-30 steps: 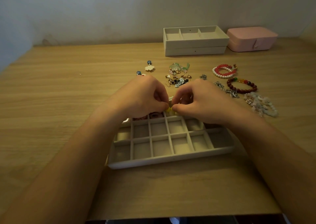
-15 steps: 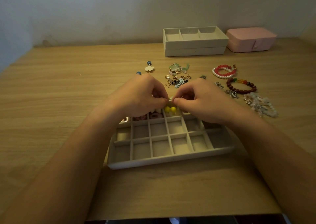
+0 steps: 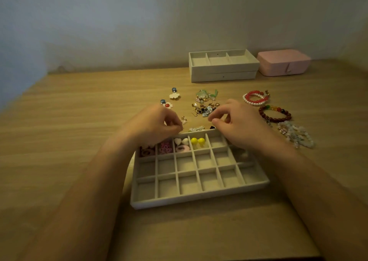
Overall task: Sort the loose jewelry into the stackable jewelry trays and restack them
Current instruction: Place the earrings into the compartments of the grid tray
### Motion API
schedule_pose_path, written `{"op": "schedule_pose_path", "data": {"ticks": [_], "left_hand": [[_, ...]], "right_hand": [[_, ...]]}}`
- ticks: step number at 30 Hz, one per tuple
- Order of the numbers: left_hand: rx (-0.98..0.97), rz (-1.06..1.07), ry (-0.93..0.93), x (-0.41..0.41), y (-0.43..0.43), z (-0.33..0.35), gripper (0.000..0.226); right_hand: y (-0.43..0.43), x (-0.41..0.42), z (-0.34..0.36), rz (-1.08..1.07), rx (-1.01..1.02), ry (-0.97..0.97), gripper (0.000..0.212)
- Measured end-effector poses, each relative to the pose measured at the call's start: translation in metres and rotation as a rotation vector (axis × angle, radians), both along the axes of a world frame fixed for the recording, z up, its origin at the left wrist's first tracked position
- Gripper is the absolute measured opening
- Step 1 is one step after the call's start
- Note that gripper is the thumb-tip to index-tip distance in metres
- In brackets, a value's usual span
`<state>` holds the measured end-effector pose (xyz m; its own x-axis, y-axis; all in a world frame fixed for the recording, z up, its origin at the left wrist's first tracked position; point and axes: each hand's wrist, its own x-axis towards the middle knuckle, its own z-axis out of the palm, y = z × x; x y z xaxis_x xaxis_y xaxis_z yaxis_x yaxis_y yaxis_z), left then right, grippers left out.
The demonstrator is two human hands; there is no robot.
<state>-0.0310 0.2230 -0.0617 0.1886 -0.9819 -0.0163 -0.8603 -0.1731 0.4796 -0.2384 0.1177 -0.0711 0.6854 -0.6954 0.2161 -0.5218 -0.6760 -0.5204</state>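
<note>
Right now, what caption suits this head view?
Two bare hands, left and right, hover over a grid jewelry tray holding yellow ball earrings.

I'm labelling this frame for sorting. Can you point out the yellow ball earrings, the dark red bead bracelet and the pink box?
yellow ball earrings [image 3: 197, 140]: head view, between the two balls, in the tray's back row.
dark red bead bracelet [image 3: 264, 115]: head view, on its left beads.
pink box [image 3: 283, 61]: head view, on its lid.

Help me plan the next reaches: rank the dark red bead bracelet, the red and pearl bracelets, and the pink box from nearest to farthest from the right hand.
1. Dark red bead bracelet, just right of the right hand.
2. Red and pearl bracelets, farther back on the right.
3. Pink box, against the back wall.
</note>
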Motion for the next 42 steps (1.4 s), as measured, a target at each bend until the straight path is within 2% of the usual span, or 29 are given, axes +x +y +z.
{"op": "schedule_pose_path", "data": {"ticks": [7, 11, 13, 20, 31, 34, 36, 39, 42], "left_hand": [[0.082, -0.101, 0.115, 0.009, 0.011, 0.014, 0.004], [0.105, -0.083, 0.141, 0.009, 0.011, 0.013, 0.006], [0.099, -0.058, 0.132, 0.008, 0.01, 0.012, 0.011], [-0.095, 0.033, 0.101, 0.005, 0.005, 0.005, 0.016], [-0.188, 0.041, 0.058, 0.0, 0.003, 0.003, 0.017], [-0.214, 0.057, 0.061, 0.0, 0.003, 0.003, 0.016], [-0.231, 0.044, 0.077, 0.001, 0.003, 0.005, 0.013], [-0.222, -0.016, 0.141, -0.004, 0.005, 0.011, 0.019], [-0.224, -0.081, 0.342, -0.02, 0.007, 0.017, 0.036]], "right_hand": [[-0.002, -0.004, 0.002, 0.091, 0.173, 0.088, 0.012], [-0.005, 0.002, 0.002, 0.097, 0.151, 0.056, 0.008], [-0.006, 0.01, 0.006, 0.124, 0.113, 0.105, 0.008], [-0.004, 0.041, 0.008, 0.221, 0.058, 0.257, 0.029], [-0.009, 0.045, -0.002, 0.253, 0.026, 0.255, 0.008], [-0.009, 0.042, -0.003, 0.261, -0.002, 0.191, 0.006], [-0.009, 0.036, -0.001, 0.261, 0.04, 0.068, 0.007], [-0.007, 0.022, 0.007, 0.272, 0.241, -0.174, 0.005], [-0.003, 0.01, 0.012, 0.307, 0.453, -0.326, 0.009]]}}
